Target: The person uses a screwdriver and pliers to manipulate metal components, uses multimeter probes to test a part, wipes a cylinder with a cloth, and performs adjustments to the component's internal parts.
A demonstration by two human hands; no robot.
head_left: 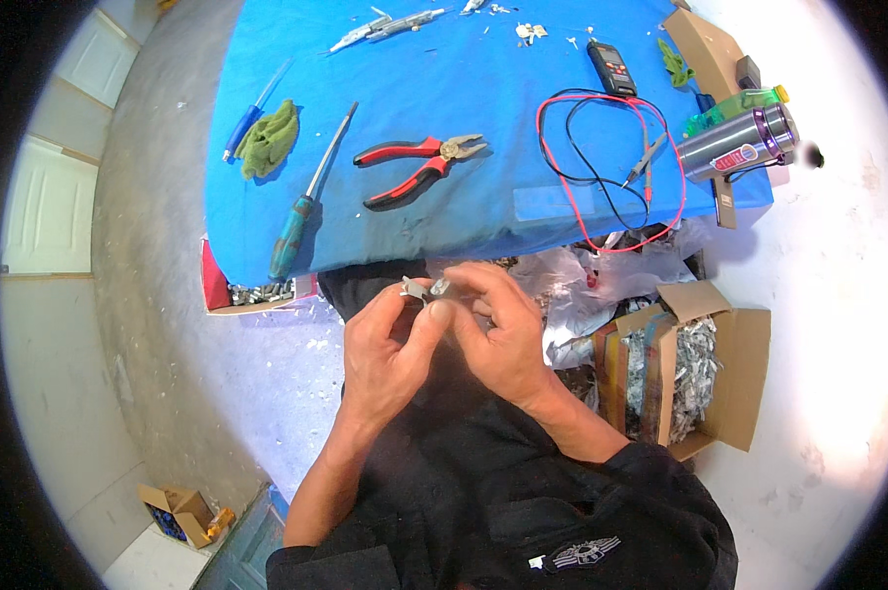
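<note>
My left hand [385, 344] and my right hand [493, 324] meet just below the near edge of the blue-covered table [444, 206]. Both pinch a small silvery metal part [424, 289] between fingertips and thumbs. The part is thin and bent, its fine detail too small to make out. On the table above lie red-handled pliers [419, 162] and a long screwdriver with a teal handle [306, 202].
A black multimeter [611, 67] with red and black leads [611, 167] lies at the table's right, beside a steel flask [739, 146] and green bottle [734, 106]. A green rag [267, 138] and blue tool [252, 110] lie left. Cardboard boxes of metal scraps [690, 369] stand right, a red box [237, 290] left.
</note>
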